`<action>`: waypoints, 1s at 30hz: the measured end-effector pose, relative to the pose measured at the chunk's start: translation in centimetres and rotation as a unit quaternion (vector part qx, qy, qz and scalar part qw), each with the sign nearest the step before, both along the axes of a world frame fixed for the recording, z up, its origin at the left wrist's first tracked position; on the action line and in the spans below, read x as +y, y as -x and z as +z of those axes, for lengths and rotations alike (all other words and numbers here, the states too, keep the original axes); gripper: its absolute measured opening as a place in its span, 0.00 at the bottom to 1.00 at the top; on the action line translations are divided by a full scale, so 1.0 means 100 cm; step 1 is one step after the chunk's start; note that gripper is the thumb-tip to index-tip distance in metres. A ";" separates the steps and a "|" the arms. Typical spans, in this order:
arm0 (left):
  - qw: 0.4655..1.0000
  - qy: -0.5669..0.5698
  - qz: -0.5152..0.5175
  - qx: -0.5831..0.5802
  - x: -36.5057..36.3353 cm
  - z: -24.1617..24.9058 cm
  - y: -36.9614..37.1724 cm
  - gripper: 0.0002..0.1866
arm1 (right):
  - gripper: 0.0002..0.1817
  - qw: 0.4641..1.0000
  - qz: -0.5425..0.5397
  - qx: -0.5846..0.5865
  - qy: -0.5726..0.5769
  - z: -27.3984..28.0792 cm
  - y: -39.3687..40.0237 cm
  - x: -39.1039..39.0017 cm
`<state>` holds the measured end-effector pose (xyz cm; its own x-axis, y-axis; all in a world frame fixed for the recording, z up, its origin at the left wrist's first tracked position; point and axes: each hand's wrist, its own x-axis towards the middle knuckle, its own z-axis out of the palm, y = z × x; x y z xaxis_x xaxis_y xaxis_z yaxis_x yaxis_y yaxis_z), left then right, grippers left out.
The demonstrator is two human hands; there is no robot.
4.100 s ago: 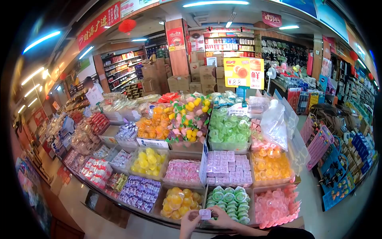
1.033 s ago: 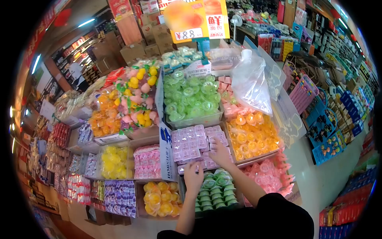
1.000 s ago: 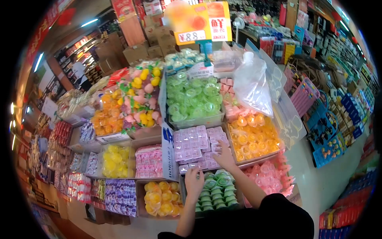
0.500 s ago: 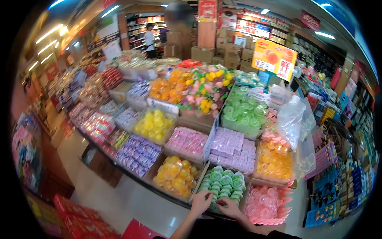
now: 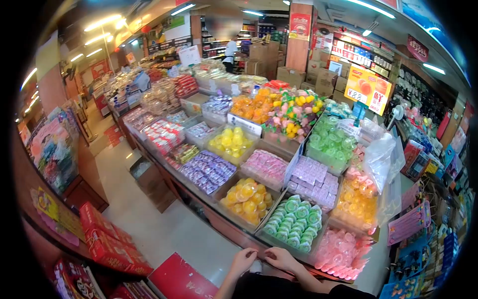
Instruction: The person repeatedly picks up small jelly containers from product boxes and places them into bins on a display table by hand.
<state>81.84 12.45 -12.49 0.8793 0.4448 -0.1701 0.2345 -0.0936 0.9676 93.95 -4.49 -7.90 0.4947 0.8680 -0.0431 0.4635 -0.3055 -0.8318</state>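
Both hands are low in the view, in front of the display's near edge. My left hand (image 5: 244, 260) has its fingers curled together; whether anything small is between them cannot be made out. Close to its right, my right hand (image 5: 280, 258) is also curled, its fingertips pointing toward the left one. The hands are apart. Just beyond them is a bin of green-and-white wrapped cups (image 5: 294, 223). Yellow cups (image 5: 247, 200) lie in the bin to its left, and pink cups (image 5: 341, 250) in the one to its right.
More sweets bins reach back, with purple packets (image 5: 207, 171) at left and orange cups (image 5: 356, 202) at right. A clear plastic bag (image 5: 379, 160) hangs at right. Red boxes (image 5: 107, 241) stand lower left. A person (image 5: 230, 54) stands far back.
My hands have drawn back from the green cups to in front of the display's edge. The view has shifted, so the display sits farther right and more aisle floor shows at left.
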 end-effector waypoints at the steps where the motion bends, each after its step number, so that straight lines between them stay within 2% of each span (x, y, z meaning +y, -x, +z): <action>1: 1.000 -0.009 -0.006 -0.007 -0.001 0.014 0.010 0.14 | 0.16 1.000 0.012 -0.008 0.004 -0.011 0.009 -0.002; 6: 0.999 -0.046 -0.003 0.002 -0.016 0.037 0.059 0.14 | 0.18 0.999 0.032 -0.016 -0.019 -0.041 0.065 -0.002; 7: 0.999 -0.050 -0.002 0.016 -0.020 0.043 0.071 0.14 | 0.17 0.999 0.035 0.012 -0.034 -0.041 0.078 -0.001; 9: 0.997 -0.065 -0.042 0.023 -0.028 0.043 0.100 0.14 | 0.17 0.998 0.053 0.013 -0.020 -0.057 0.095 0.003; 12: 0.991 -0.115 -0.058 0.047 -0.037 0.034 0.150 0.15 | 0.16 0.996 0.061 0.019 -0.058 -0.053 0.129 0.012; 14: 0.987 -0.138 -0.055 0.062 -0.038 0.040 0.175 0.14 | 0.17 0.995 0.087 0.032 -0.038 -0.051 0.143 0.018; 16: 0.986 -0.120 -0.018 0.112 -0.037 0.044 0.196 0.14 | 0.17 0.992 0.090 0.069 -0.056 -0.056 0.157 0.025; 20: 0.985 -0.109 0.056 0.120 -0.031 0.046 0.230 0.14 | 0.18 0.989 0.101 0.107 -0.036 -0.076 0.185 0.047; 24: 0.987 -0.077 0.101 0.100 -0.021 0.028 0.271 0.15 | 0.19 0.976 0.207 0.060 0.020 -0.096 0.215 0.080; 30: 0.964 -0.048 0.242 0.103 0.007 0.060 0.348 0.14 | 0.20 0.943 0.320 0.042 0.078 -0.075 0.270 0.131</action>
